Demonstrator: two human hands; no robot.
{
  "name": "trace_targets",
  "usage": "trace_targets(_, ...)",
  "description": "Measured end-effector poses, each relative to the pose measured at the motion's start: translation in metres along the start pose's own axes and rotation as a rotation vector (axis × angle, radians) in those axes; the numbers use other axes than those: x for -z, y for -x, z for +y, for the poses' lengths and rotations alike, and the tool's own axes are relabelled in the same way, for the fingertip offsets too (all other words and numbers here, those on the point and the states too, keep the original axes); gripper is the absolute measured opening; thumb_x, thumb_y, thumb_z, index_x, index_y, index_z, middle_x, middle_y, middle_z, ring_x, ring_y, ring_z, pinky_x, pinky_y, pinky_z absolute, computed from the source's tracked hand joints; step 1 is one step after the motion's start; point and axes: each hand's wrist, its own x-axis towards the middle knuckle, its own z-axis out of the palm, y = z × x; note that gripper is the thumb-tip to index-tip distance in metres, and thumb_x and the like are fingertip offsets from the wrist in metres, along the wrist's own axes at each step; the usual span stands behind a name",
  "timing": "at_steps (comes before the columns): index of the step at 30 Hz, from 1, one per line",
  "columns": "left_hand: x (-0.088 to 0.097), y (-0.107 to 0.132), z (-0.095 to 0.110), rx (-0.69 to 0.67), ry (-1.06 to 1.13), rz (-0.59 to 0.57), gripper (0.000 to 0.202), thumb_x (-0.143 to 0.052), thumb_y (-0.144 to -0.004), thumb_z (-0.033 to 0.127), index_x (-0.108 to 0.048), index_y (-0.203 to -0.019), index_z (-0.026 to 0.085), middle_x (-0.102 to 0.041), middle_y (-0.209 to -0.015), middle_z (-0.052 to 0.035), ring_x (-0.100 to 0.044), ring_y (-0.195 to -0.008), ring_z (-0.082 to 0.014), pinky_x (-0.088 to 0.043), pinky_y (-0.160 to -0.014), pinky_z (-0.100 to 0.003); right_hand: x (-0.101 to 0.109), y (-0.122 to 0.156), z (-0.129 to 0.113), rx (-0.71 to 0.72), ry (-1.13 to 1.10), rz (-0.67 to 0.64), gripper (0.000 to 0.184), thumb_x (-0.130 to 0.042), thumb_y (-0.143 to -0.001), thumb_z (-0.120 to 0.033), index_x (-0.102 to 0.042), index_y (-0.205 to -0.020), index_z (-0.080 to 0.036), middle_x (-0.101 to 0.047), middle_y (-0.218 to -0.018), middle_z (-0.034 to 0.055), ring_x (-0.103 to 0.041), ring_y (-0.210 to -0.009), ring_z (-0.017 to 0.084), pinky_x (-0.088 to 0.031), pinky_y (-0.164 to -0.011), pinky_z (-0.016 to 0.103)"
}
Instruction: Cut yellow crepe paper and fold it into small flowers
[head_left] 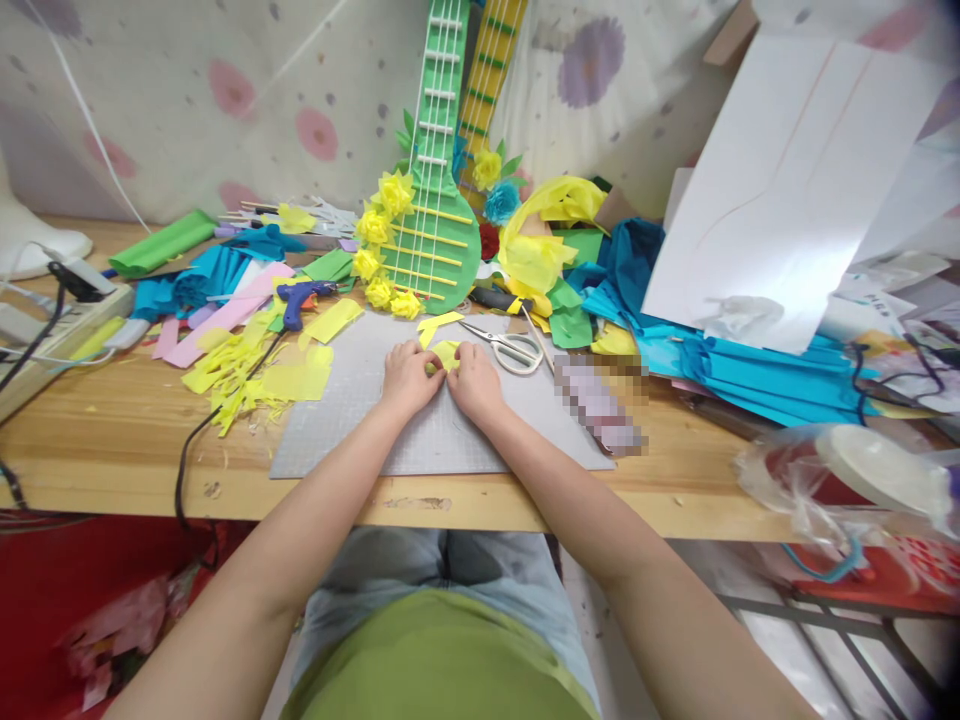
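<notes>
A small piece of yellow crepe paper (448, 352) is pinched between my two hands, low over the grey cutting mat (330, 440). My left hand (410, 378) has its thumb and fingers closed on the paper's left side. On the other side my right hand (475, 380) grips it, fingers curled; part of the paper is hidden behind them. White-handled scissors (517, 352) lie just beyond my right hand, blades pointing left. Yellow paper strips (437, 325) rest on the mat beyond my fingers.
A green paper guitar (442, 240) with yellow flowers (375, 228) leans at the back. A blue glue gun (300, 298) and yellow scraps (240, 365) lie left. At right are blue crepe paper (780, 380), a white board (787, 180) and a bagged tub (847, 470) at the edge.
</notes>
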Motion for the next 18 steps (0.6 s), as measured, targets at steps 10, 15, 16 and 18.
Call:
trace_targets(10, 0.0002, -0.0014, 0.0038, 0.113, 0.016, -0.027, 0.015, -0.057, -0.073, 0.034, -0.068, -0.077, 0.024, -0.055, -0.092, -0.0070, -0.046, -0.098, -0.0263, -0.033, -0.085, -0.041, -0.0036, 0.0001, 0.0043, 0.007, -0.010, 0.021, 0.021, -0.046, -0.077, -0.017, -0.047, -0.097, -0.014, -0.051, -0.097, 0.0117, -0.048, -0.078, 0.020, -0.037, -0.066, 0.031)
trace_targets(15, 0.0013, -0.0010, 0.0009, 0.118, 0.018, -0.033, 0.013, -0.055, -0.072, 0.024, -0.064, -0.081, 0.024, -0.055, -0.094, -0.0073, -0.046, -0.099, -0.0266, -0.035, -0.085, -0.041, -0.0022, 0.0001, 0.0049, 0.002, -0.011, -0.001, 0.023, -0.042, -0.076, -0.013, -0.047, -0.098, -0.014, -0.050, -0.097, 0.0120, -0.047, -0.078, 0.020, -0.037, -0.067, 0.031)
trace_targets(16, 0.0015, -0.0008, -0.0009, 0.114, 0.020, -0.032, 0.016, -0.052, -0.072, 0.020, -0.063, -0.083, 0.024, -0.056, -0.094, -0.0072, -0.047, -0.098, -0.0263, -0.035, -0.085, -0.041, -0.0018, 0.0001, 0.0050, 0.004, -0.012, -0.006, 0.024, -0.041, -0.075, -0.011, -0.047, -0.098, -0.014, -0.050, -0.097, 0.0122, -0.047, -0.078, 0.020, -0.037, -0.067, 0.031)
trace_targets(18, 0.0022, -0.0008, -0.0056, 0.112, 0.026, -0.018, 0.026, -0.047, -0.071, 0.012, -0.061, -0.089, 0.024, -0.056, -0.095, -0.0069, -0.048, -0.099, -0.0251, -0.036, -0.085, -0.039, -0.0013, 0.0001, 0.0056, 0.010, -0.021, -0.014, 0.025, -0.039, -0.075, -0.009, -0.047, -0.098, -0.014, -0.050, -0.097, 0.0125, -0.047, -0.079, 0.020, -0.037, -0.067, 0.031)
